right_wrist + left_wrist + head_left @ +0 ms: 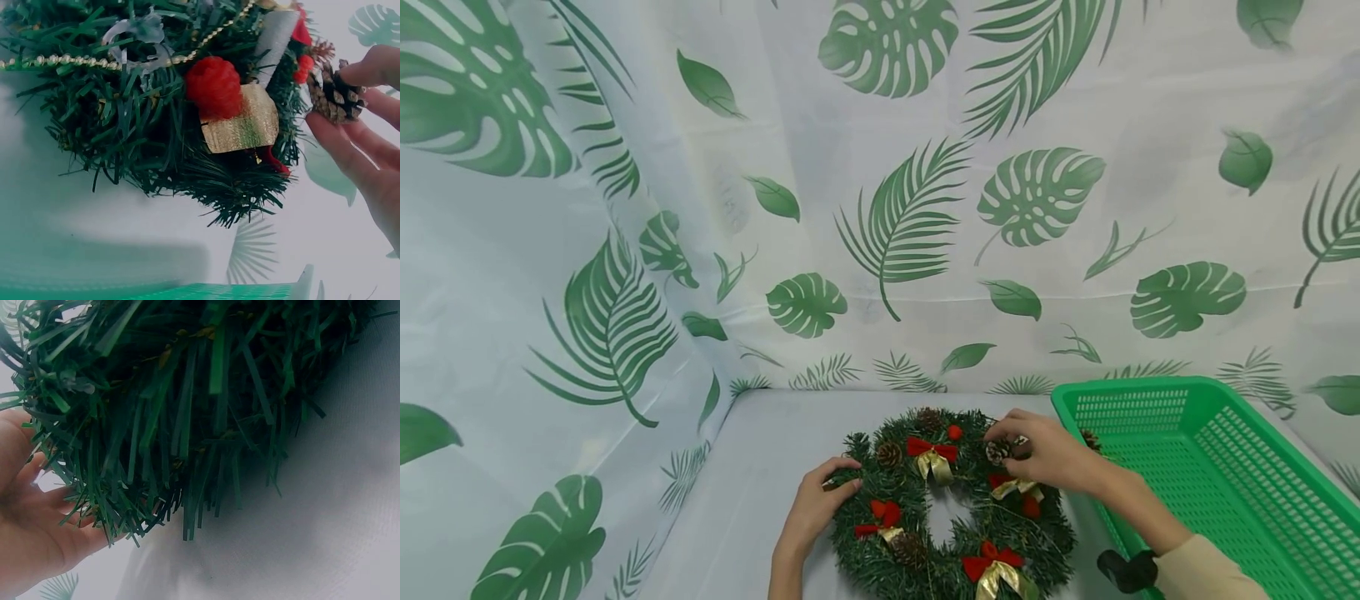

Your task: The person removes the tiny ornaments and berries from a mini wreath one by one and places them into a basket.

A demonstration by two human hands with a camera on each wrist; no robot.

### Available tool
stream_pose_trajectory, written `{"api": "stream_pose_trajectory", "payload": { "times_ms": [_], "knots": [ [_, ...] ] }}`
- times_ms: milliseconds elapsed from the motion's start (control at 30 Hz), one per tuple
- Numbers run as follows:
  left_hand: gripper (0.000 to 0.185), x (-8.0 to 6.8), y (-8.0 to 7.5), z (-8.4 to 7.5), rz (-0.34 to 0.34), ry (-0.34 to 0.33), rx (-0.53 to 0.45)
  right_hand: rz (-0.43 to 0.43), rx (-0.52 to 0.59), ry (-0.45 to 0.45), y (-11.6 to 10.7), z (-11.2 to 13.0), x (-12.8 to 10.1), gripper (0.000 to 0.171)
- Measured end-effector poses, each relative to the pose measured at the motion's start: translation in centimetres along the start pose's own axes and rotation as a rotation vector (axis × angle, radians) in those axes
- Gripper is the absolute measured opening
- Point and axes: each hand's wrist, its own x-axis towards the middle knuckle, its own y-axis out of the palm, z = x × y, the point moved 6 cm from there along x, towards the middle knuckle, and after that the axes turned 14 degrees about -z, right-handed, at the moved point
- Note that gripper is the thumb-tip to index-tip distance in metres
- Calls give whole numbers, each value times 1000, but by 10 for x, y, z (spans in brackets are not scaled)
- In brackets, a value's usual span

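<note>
One green wreath with four red bows was seen low in the middle. Its edge was held by the left hand; a pine cone was pinched by the right hand.

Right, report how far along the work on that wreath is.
Looks done: the wreath lies flat on the table, already carrying red-and-gold bows and several pine cones. In hand: the left hand holds its left edge while the right hand pinches a pine cone at the upper right rim. Left: apparently that cone; the green basket beside it looks empty.
</note>
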Motion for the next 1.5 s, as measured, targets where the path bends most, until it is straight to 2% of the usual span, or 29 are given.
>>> {"api": "stream_pose_trajectory", "payload": {
  "times_ms": [200,433,633,900,1333,1500],
  "knots": [
    [30,1,0,2,1,5,0,-19,155,112,-8,-5,-4,31],
    [30,-3,-1,-3,7,13,-17,-20,225,202,-14,-14,-6,34],
    [31,-2,-2,-1,13,-7,-15,-10,309,248,-23,-20,-9,37],
    [32,-1,-2,0,19,-9,-25,-28,426,393,-36,-35,-15,47],
    [32,-1,-1,0,20,-6,-23,-96,390,485,-62,-48,-25,48],
    [32,0,0,2,21,-8,-26,-112,378,492,-71,-51,-29,52]
  ]
}}
